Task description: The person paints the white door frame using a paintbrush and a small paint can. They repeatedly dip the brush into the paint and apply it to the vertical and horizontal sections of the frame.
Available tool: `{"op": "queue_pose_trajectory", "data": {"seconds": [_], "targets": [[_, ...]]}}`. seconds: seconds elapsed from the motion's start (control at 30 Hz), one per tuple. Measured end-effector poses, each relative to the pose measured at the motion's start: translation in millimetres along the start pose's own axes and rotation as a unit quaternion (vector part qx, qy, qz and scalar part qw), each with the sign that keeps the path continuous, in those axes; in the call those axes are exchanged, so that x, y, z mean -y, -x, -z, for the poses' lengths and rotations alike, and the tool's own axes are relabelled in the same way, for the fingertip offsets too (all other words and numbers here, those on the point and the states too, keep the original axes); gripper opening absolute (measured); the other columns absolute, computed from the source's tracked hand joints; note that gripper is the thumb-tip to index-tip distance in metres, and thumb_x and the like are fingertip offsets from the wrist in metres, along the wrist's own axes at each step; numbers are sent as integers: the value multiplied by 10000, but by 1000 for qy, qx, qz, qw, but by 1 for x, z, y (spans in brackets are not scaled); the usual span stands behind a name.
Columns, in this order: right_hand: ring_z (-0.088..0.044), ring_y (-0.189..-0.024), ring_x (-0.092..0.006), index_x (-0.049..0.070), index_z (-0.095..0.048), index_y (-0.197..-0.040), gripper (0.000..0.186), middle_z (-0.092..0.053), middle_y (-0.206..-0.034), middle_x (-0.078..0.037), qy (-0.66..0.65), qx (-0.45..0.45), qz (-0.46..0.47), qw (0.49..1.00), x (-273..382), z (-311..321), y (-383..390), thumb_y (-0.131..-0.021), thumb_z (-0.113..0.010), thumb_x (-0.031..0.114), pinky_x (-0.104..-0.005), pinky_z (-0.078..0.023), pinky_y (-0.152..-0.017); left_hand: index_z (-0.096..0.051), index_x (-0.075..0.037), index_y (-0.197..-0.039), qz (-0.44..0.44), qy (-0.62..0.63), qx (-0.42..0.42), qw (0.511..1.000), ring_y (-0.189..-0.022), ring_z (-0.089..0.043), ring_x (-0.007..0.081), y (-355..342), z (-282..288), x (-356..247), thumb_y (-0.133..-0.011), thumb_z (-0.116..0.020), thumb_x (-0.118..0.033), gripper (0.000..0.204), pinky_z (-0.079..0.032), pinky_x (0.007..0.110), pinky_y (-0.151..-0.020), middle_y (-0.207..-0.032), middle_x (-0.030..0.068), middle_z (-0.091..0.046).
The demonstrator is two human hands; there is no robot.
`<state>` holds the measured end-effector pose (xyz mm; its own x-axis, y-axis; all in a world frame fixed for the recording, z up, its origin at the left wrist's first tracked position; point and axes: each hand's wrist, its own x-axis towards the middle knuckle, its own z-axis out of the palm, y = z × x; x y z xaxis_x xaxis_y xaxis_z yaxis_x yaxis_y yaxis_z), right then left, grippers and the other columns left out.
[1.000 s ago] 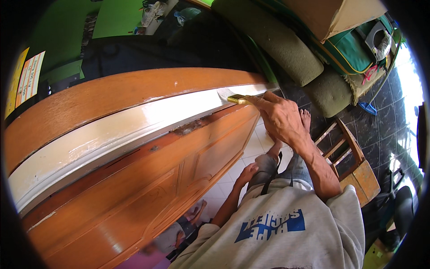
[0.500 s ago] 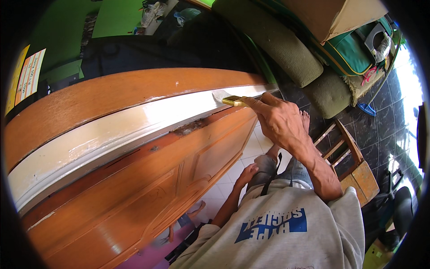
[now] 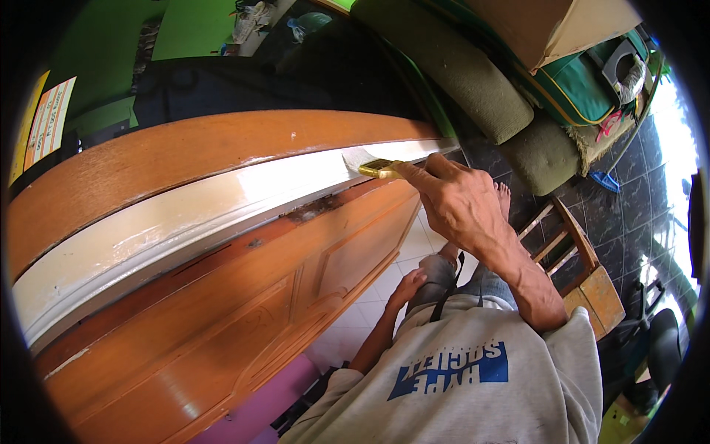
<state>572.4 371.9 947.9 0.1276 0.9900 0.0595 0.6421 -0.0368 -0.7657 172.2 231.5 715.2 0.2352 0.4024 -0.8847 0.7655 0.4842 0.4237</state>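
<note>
My right hand (image 3: 462,200) is closed on the handle of a paintbrush (image 3: 379,169) with a yellow metal band. Its pale bristles press against a glossy cream-white strip (image 3: 251,185) of the wooden door frame (image 3: 200,140). Lower down, beside the knee, my left hand (image 3: 411,283) hangs with curled fingers near the edge of a brown panelled door (image 3: 296,274). Whatever those fingers may hold is hidden.
A wooden chair or stool (image 3: 592,296) stands at right on dark tiles. Rolled olive cushions (image 3: 481,81), a green bag (image 3: 573,89) and a cardboard box (image 3: 551,29) crowd the far right. A blue broom (image 3: 606,180) lies near them.
The brush and my right hand have shifted slightly left along the white strip. Limbs of another person, seen below the door before, are out of view now. My left hand stays put.
</note>
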Motion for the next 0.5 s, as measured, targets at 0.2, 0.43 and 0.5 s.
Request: {"op": "queue_pose_trajectory", "data": {"seconds": [0.2, 0.43, 0.5], "targets": [[-666, -689, -266, 201, -719, -1262, 436, -637, -863, -75, -33, -50, 4, 998, -8, -5, 11, -867, -646, 31, -381, -568, -625, -500, 69, -1430, -6, -4, 9, 1000, -1275, -564, 242, 2, 2, -2, -1016, -582, -375, 612, -408, 351, -1100, -1370, 198, -607], [-670, -787, -329, 155, -705, -1251, 333, -644, -916, -109, -177, -32, -135, 974, -77, -26, 47, -944, -617, 59, -420, -545, -713, -497, 73, -1430, 3, 12, 7, 1000, -1278, -561, 239, 5, 4, 0, -1031, -568, -356, 590, -409, 347, -1098, -1373, 191, -605], [-665, -788, -332, 165, -698, -1270, 348, -643, -914, -105, -209, -43, -100, 972, -82, -35, 47, -947, -618, 60, -425, -535, -710, -497, 76, -1430, 14, 19, 7, 1000, -1279, -560, 238, 7, 4, -2, -1033, -566, -356, 590, -409, 346, -1099, -1376, 193, -601]]}}
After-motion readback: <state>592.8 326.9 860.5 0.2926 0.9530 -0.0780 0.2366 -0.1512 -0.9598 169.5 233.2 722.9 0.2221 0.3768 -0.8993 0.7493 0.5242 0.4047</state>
